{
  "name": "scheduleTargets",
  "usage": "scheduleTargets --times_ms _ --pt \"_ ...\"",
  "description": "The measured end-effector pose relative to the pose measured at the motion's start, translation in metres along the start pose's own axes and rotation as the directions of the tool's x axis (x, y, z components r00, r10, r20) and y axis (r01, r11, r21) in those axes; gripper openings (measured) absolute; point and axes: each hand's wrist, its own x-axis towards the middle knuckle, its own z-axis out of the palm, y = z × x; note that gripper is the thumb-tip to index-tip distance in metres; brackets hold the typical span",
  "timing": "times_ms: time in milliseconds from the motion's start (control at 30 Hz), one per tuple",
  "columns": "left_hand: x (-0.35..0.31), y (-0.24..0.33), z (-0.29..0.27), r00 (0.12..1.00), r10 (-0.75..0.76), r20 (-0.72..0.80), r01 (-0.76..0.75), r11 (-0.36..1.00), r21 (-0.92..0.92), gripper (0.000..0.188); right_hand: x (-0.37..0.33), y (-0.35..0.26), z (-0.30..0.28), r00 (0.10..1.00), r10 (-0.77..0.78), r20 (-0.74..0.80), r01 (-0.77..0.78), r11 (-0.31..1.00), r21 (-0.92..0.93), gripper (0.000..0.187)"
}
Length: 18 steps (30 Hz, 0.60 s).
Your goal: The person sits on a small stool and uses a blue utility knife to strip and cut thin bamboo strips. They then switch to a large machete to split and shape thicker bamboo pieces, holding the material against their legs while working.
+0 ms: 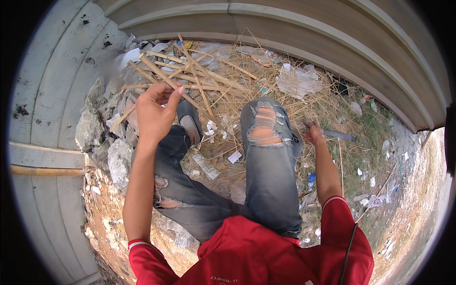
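Note:
My left hand (159, 107) is closed in a pinch on a long, thin bamboo strip (192, 100), which slants from the upper left down toward the space between my knees. Beyond that hand lies a loose, crisscrossed pile of pale bamboo strips (216, 78) on dry straw. To the right of my knee, my right hand (312, 133) is wrapped round the handle end of a knife with a long dark blade (338, 135). The blade points right, low over the grass; the handle is mostly hidden by my fingers.
Broken grey rocks (90, 127) are heaped on the left beside a pale panel wall (52, 95). A ribbed metal sheet (304, 26) curves across the back and right. Crumpled plastic (298, 80) and paper scraps litter the straw. My knees, in torn jeans (270, 171), are between my hands.

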Motion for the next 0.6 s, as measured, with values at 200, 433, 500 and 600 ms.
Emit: scheduleTargets --times_ms 200,433,500,600 --pt "-0.004 -0.005 0.000 0.998 -0.021 0.055 0.018 0.998 0.065 0.021 0.066 0.020 0.000 0.972 0.113 -0.207 -0.099 0.992 0.079 0.053" --pt "-0.014 -0.017 -0.007 0.999 -0.004 0.048 0.003 1.000 0.023 0.019 0.023 0.071 -0.032 0.816 0.045 -0.576 0.364 0.736 0.572 0.072" --pt "-0.016 -0.018 -0.008 0.999 0.005 0.054 -0.006 1.000 0.010 0.019 -0.015 0.078 -0.062 0.782 0.206 -0.588 0.260 0.749 0.609 0.071" --pt "-0.022 -0.009 -0.013 1.000 0.014 0.014 -0.015 0.997 0.070 0.014 -0.106 0.075 -0.114 0.960 0.128 -0.249 0.141 0.547 0.825 0.055"
